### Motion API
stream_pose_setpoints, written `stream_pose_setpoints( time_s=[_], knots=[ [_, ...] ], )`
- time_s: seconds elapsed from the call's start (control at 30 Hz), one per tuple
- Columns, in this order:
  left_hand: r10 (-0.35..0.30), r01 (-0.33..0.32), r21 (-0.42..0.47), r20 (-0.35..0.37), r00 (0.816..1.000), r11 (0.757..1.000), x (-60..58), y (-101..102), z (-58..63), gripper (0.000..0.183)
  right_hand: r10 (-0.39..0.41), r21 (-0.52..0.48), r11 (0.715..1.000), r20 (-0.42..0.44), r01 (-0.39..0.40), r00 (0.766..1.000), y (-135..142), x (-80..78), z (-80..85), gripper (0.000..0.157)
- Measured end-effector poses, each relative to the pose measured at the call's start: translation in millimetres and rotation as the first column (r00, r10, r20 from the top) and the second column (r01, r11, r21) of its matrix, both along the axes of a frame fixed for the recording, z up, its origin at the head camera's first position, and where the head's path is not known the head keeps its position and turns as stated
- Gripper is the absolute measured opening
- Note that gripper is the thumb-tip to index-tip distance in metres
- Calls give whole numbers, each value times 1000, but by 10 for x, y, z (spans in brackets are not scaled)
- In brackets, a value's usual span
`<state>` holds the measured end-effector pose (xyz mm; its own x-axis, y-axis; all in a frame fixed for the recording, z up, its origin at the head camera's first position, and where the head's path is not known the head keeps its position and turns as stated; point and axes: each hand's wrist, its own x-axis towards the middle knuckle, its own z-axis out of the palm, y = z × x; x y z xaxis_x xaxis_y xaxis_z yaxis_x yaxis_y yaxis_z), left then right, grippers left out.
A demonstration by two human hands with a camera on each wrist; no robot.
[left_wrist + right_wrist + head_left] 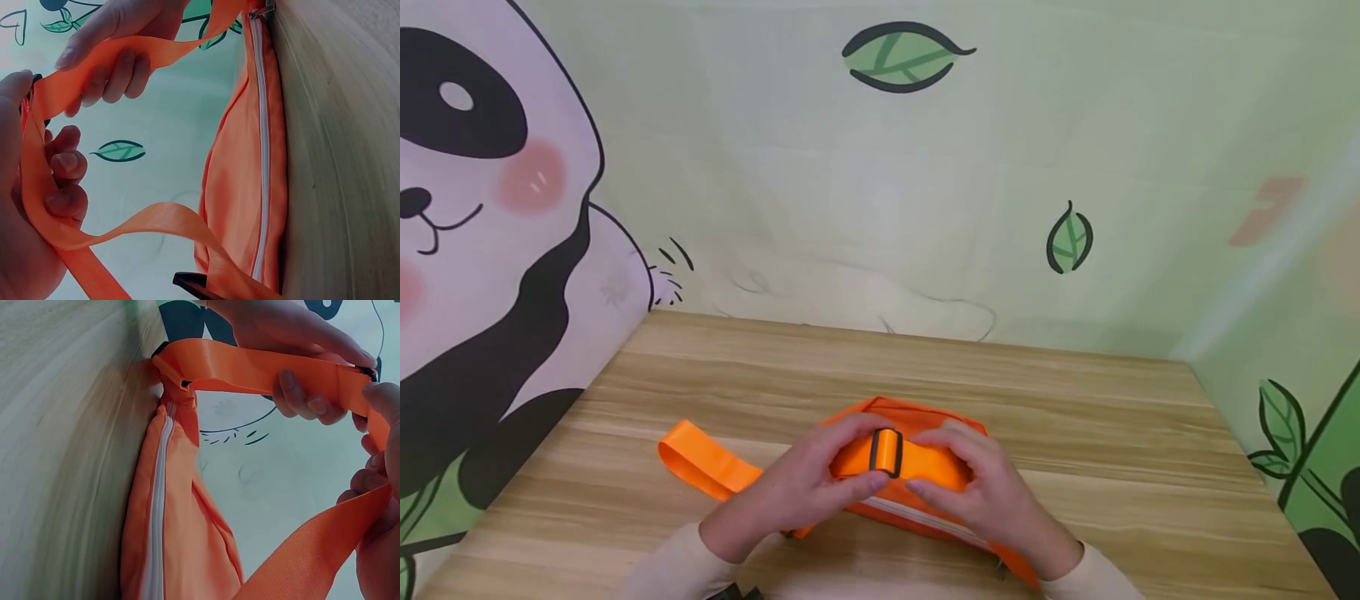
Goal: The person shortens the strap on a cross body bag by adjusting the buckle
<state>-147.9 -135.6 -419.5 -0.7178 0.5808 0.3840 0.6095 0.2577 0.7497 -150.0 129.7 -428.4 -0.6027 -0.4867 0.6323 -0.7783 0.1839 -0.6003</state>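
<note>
An orange waist bag (917, 410) with a white zipper (156, 506) lies on the table, partly hidden behind the hands. Raised in front of it is its orange webbing strap (936, 467), threaded through a black slide buckle (887, 452). My left hand (801, 477) grips the strap at the left of the buckle, thumb and index fingertips at the frame. To the right, my right hand (977, 482) holds the webbing between thumb and fingers. A strap loop (703, 458) sticks out past my left wrist. The left wrist view shows a black plastic fitting (190, 284) low by the bag.
The wood-grain table (1120, 433) runs back to a pale green backdrop (760, 150) printed with a panda and leaves. A small black object (733, 593) shows at the bottom edge, beside the left sleeve (673, 567).
</note>
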Motion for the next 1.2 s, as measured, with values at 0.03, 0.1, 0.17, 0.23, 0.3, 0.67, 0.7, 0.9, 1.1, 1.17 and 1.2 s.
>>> stream_pose_setpoints(
  time_s=[0.03, 0.1, 0.17, 0.23, 0.3, 0.67, 0.7, 0.9, 1.1, 1.17, 1.2],
  knots=[
    [-3, 3, 4, 3, 1000, 1000, 3, 2, -2, 44, 0, -2, 1000, 0, 0, 1000, -8, 2, 4, 45],
    [-6, 6, 11, 13, 1000, 1000, 15, 8, 2, 45, 0, -5, 1000, 3, 0, 1000, -27, 8, 11, 45],
    [-8, 8, 15, 18, 1000, 1000, 23, 16, 4, 44, -9, -3, 1000, 2, 9, 1000, -45, 17, 20, 44],
    [-6, 5, 11, 17, 1000, 1000, 26, 27, 7, 43, -16, 3, 1000, -5, 16, 1000, -63, 24, 28, 42],
    [-5, 5, 9, 6, 1000, 1000, 23, 42, 6, 40, -34, 16, 999, 4, 34, 999, -79, 38, 38, 41],
    [37, -44, 81, 91, 995, 996, 12, -8, 5, 38, -116, 67, 992, 92, 110, 989, 28, 47, -23, 43],
    [42, -50, 86, 92, 995, 995, 12, -19, 4, 38, -115, 66, 992, 91, 109, 989, 46, 44, -28, 43],
    [4, -9, 111, 47, 999, 994, -14, -37, -37, 37, -83, 57, 995, 91, 78, 992, 75, 29, -30, 40],
    [-36, 33, 129, 22, 999, 991, -33, -22, -81, 37, -51, 19, 999, 80, 49, 995, 32, 33, -42, 41],
    [-40, 37, 133, 17, 999, 990, -33, -19, -86, 37, -52, 16, 999, 82, 50, 995, 18, 35, -48, 41],
    [-40, 38, 136, 19, 999, 990, -31, -18, -87, 37, -56, 19, 998, 88, 55, 995, 13, 36, -51, 40]
  ],
)
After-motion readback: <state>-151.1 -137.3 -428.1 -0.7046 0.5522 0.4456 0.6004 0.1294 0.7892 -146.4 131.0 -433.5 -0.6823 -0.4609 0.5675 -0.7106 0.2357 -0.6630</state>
